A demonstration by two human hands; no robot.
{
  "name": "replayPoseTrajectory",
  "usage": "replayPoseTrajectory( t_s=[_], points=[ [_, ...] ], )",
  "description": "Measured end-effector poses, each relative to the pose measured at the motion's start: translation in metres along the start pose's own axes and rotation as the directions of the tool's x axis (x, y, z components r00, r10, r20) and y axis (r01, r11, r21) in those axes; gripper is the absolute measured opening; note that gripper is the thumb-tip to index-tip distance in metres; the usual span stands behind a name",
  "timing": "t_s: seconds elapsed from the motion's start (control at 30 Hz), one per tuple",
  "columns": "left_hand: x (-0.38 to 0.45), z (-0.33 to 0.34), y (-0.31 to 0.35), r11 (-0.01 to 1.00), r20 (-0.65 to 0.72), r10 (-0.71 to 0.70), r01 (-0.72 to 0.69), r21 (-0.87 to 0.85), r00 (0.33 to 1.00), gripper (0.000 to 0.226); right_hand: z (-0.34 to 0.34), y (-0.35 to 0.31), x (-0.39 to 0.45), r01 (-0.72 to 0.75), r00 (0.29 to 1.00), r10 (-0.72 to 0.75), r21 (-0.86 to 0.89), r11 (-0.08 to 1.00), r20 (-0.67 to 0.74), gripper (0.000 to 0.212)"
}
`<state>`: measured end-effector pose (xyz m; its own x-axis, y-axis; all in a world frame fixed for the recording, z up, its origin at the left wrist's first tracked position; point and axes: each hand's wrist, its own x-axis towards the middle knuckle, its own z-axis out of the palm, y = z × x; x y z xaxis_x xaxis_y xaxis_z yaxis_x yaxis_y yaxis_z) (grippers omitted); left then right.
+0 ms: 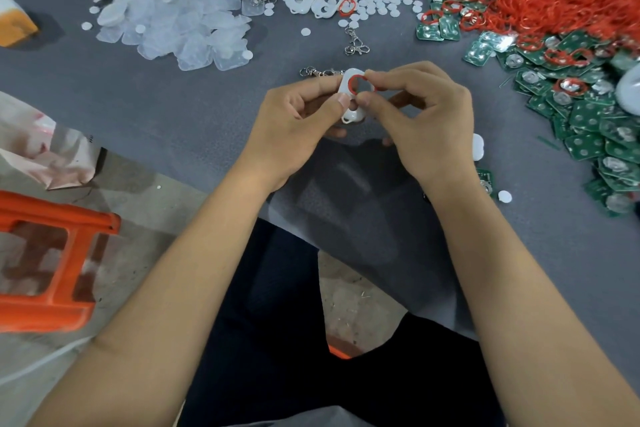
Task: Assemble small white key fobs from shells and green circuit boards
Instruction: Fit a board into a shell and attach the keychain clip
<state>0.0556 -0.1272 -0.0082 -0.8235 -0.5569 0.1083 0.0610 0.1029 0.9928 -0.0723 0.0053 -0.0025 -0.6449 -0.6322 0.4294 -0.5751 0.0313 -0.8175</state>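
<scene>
The red ring (356, 82) could pop out of the white shell (351, 97) if a thumb slips, I'd judge. Over the tabletop's (207, 107) near edge, the left hand (298, 125) and right hand (422, 121) meet, fingers curled, pinching the shell between them. Green circuit boards (571, 107) lie heaped toward the right edge.

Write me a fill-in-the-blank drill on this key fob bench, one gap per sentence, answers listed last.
1. Both hands pinch one white shell with a ring of ____ colour seated in its opening.
2. The pile of circuit boards beside the right hand is ____ in colour.
3. The left hand grips the shell with its ____ pressed on the front face.
4. The stool on the floor is ____.

Answers: red; green; thumb; orange
</scene>
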Motion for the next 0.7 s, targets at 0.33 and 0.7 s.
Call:
replayPoseTrajectory(
  t_s=[0.33, 0.7],
  points=[
    [-0.0015, 0.0041, 0.0075, 0.999, -0.073, -0.041, 0.043, 0.017, 0.996, 0.019, 0.0027, -0.0009, -0.0017, -0.032, 0.998, 0.030, 0.046, 0.998, 0.046, 0.026],
    [-0.0031, 0.0047, 0.0059, 1.000, -0.078, -0.014, 0.016, 0.020, 0.997, 0.017, -0.0042, -0.0061, 0.0059, -0.476, 0.868, 0.321, 0.446, 0.758, 0.380, 0.021]
  ],
)
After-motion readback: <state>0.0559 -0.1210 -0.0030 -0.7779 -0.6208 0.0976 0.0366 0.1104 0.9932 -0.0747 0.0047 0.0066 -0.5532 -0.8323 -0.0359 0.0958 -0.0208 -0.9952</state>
